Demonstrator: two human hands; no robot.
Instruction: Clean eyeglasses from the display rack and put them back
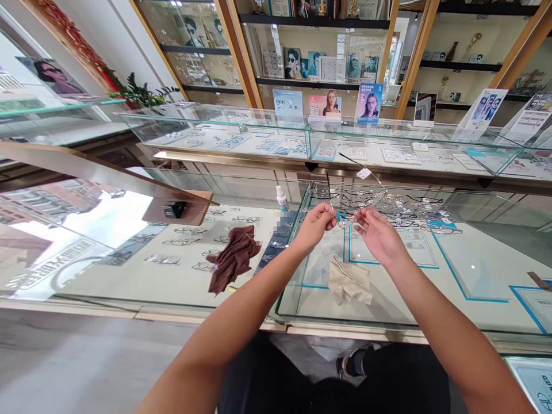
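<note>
A pair of thin-framed eyeglasses [346,223] is held up over the glass counter, its temples pointing away from me. A small white tag [363,173] hangs on one temple. My left hand [318,225] pinches the frame at its left side. On the other side, the fingers of my right hand [379,231] are closed on the frame. Below them a crumpled beige cloth [351,282] lies on the glass top. Just beyond both hands are several rows of eyeglasses [357,200]. Whether these rest on or under the glass, I cannot tell.
Left of my arms lie a brown cloth [235,256] and more eyeglasses [187,231]. A white spray bottle [282,199] stands behind them. A large tilted mirror [77,224] covers the left side. Another glass showcase [241,132] runs across the back, with upright advertising cards [369,103].
</note>
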